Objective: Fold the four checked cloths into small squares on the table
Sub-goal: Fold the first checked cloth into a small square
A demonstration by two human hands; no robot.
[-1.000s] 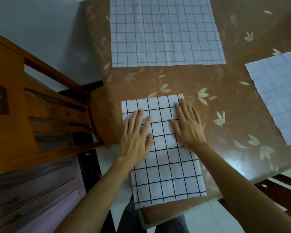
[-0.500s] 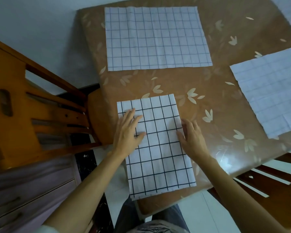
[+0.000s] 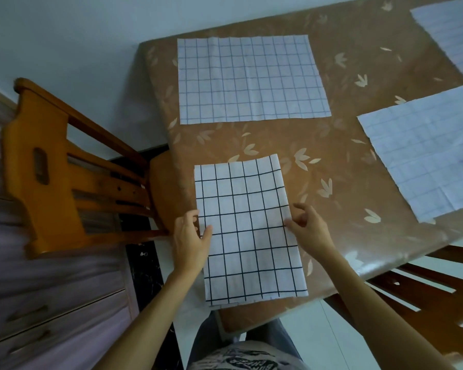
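Between the two hands lies a white cloth with a bold black grid [image 3: 247, 228], folded into a tall rectangle on the brown leaf-patterned table [image 3: 340, 198], its near end reaching the table's front edge. The left hand [image 3: 191, 240] sits at the cloth's left edge about halfway along its length, palm down, fingers curled at the hem and the thumb lying across the fabric, so it seems to pinch that edge. The right hand [image 3: 309, 228] meets the opposite edge at the same height, wrist bent, thumb and forefinger closing on the hem while the other fingers arch loosely above it. Both forearms reach in from the bottom of the view, converging toward the cloth.

Beyond the hands, a wider white cloth with thin blue checks [image 3: 251, 78] lies flat. To the right of the right hand, well apart, a pale blue-checked cloth [image 3: 422, 153] lies flat, with another pale checked cloth [image 3: 449, 33] past it at the far corner. Left of the left hand stands an orange wooden chair [image 3: 72, 169].
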